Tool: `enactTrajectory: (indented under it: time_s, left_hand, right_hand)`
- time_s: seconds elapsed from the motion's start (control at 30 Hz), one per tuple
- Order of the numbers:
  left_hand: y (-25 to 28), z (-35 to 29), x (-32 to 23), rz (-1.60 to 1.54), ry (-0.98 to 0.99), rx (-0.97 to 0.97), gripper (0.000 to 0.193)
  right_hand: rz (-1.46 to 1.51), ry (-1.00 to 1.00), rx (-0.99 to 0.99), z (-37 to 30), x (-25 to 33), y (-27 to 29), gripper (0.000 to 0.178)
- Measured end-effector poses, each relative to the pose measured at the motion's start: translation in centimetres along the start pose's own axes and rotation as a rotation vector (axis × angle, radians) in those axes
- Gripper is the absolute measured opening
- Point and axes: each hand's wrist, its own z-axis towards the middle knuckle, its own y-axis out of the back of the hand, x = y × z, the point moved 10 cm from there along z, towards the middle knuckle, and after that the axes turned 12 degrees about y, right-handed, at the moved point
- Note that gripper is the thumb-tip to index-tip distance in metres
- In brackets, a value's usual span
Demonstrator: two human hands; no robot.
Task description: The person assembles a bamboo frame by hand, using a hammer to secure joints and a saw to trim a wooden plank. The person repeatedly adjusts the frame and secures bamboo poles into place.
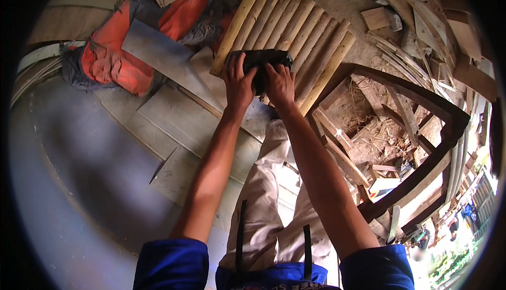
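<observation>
A dark, blocky black object (268, 56) rests on a panel of pale wooden poles (284, 18) laid side by side. My left hand (240, 85) grips its left part, fingers curled over the top and thumb pointing inward. From the right, my right hand (280, 86) holds the same object, with its fingers bent over the near edge. Both arms reach straight forward, and the hands are close together. The object's exact kind and its underside cannot be made out.
Orange and dark cloth (118, 61) lies at the far left, beside flat grey boards (158, 42). To the right stands a dark, angular wooden frame (403, 79) with scrap wood inside. Loose timber strips (408, 66) are heaped beyond it. A large grey-blue surface (89, 158) curves along the left.
</observation>
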Motion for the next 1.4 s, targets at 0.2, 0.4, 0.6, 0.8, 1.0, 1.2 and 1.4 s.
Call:
enactTrajectory:
  time_s: [0.2,0.4,0.6,0.8,1.0,1.2,1.4]
  left_hand:
    - [-2.1,0.4,1.7,0.053,0.086,0.008,0.056]
    - [-3.0,0.0,2.9,0.007,0.193,0.032,0.057]
    - [-4.4,0.0,4.4,-0.082,0.263,0.129,0.049]
    - [-4.0,0.4,4.5,-0.172,0.297,0.153,0.037]
    - [-3.9,0.5,5.0,-0.39,0.417,0.253,0.022]
    - [-4.0,0.2,5.2,-0.414,0.447,0.268,0.023]
    - [-3.0,0.3,4.5,-0.378,0.366,0.177,0.025]
  right_hand:
    - [-0.021,-0.022,0.033,0.5,-0.6,-1.3,0.033]
    - [-0.005,-0.012,0.044,0.8,-1.1,-1.4,0.029]
    - [0.009,-0.027,0.063,0.6,-1.2,-1.4,0.027]
    - [0.045,0.03,0.017,0.4,-0.1,-0.5,0.024]
    - [0.102,-0.024,0.013,0.8,-1.4,-0.6,0.021]
    - [0.312,-0.037,-0.159,0.5,-2.0,1.8,0.016]
    - [0.6,-0.409,-0.156,-1.1,-4.6,0.9,0.024]
